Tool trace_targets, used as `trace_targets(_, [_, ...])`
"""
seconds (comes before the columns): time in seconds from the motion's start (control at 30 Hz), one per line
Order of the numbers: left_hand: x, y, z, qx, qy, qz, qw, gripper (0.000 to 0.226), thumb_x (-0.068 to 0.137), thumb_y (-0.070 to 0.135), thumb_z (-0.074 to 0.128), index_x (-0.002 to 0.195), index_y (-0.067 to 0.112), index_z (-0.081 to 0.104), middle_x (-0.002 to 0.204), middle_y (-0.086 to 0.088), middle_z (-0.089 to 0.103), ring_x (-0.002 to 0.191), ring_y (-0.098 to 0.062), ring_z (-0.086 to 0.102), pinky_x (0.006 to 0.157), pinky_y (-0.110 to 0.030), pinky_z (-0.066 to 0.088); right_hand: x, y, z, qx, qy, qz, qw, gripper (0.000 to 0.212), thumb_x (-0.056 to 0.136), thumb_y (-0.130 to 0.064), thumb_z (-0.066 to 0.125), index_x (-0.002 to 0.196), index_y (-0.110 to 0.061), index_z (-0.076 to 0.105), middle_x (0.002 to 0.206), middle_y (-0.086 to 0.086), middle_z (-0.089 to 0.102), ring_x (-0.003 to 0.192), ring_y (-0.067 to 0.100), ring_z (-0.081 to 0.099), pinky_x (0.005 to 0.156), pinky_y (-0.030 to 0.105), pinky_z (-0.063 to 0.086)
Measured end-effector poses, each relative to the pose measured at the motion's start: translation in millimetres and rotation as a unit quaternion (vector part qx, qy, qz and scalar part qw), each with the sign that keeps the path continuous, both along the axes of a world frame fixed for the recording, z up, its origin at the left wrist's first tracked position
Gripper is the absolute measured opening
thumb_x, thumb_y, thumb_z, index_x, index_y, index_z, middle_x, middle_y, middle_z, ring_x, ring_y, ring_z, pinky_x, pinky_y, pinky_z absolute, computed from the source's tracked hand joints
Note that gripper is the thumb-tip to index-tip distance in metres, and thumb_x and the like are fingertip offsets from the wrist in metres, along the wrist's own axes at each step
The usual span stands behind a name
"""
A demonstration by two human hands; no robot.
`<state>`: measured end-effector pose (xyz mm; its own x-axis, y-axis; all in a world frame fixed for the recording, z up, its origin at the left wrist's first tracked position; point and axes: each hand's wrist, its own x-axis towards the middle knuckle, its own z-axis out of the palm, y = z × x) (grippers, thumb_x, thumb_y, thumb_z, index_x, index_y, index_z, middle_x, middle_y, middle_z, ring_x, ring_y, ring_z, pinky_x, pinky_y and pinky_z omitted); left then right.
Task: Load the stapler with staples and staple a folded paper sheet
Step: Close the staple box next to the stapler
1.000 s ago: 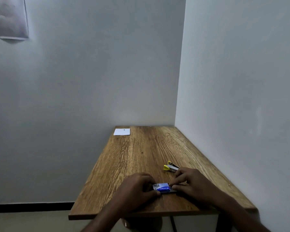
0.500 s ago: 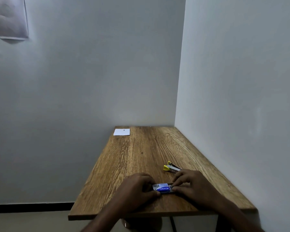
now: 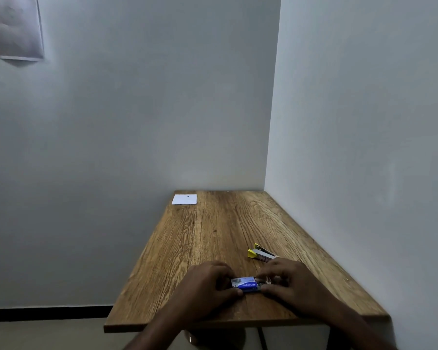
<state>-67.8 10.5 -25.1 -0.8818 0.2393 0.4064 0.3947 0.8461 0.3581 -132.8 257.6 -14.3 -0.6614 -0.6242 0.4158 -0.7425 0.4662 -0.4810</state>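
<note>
Now left hand [image 3: 208, 284] and right hand [image 3: 288, 281] pinch the staple box [image 3: 245, 284] near the table's [image 3: 213, 236] front edge.

The bench [image 3: 213, 236] is made of matt, grained wood. The stapler [image 3: 261, 254] shows yellow plastic and grey metal. The staple box [image 3: 245, 284] looks like glossy printed card. The paper sheet [image 3: 184, 199] is matt white.

stapler [image 3: 261, 254] partly behind right hand [image 3: 292, 284], box print [image 3: 247, 284] blurred
</note>
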Motion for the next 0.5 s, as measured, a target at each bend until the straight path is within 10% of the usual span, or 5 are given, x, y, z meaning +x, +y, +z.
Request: trace_targets(0.5, [0.3,0.1,0.3,-0.006,-0.001,0.000,1.000,0.043,0.087,0.055,0.062,0.122,0.031,0.064,0.121,0.017,0.064,0.100,0.002,0.058,0.086,-0.024,0.054,0.1,1.0,-0.2,-0.007,0.021,-0.013,1.000,0.014,0.079,-0.038,0.079,0.090,-0.030,0.080,0.098,-0.019,0.070,0.097,-0.003,0.064,0.078,0.012,0.052])
